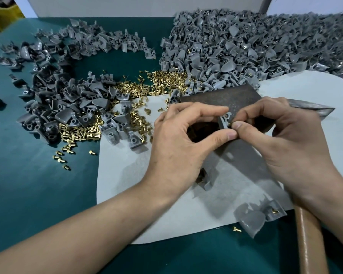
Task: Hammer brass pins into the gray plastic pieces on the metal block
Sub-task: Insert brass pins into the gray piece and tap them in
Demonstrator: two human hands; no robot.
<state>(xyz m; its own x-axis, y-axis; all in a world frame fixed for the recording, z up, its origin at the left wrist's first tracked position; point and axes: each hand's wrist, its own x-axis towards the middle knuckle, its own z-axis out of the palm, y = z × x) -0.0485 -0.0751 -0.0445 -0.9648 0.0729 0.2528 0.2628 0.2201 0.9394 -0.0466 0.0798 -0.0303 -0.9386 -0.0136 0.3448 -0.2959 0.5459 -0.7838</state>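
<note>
Wooden handle (307,238): lies at the near right corner and passes under the right wrist.
Near gray pieces (249,220): lie on the sheet's near edge. 1 carries a pin, and 1 loose pin (237,229) lies just beside them.
White sheet (127,171): spread flat over the green table (28,184), under both hands.
Left hand (178,147): thumb and forefinger curl round the gray plastic piece (223,121), holding it over the metal block.
Right hand (281,135): thumb and forefinger pinch a brass pin (229,122) against the edge of that piece. The pin is mostly hidden.
Metal block (232,97): dark and pitted, on the sheet, just beyond the fingertips.
Scattered brass pins (162,80): 1 band beyond the block, more near the left pile.
Left pile (57,99): gray pieces without pins, curving round the pins.
Right pile (255,46): larger heap beyond the block, with brass showing in many pieces.
White board (127,6): stands at the table's far edge.
</note>
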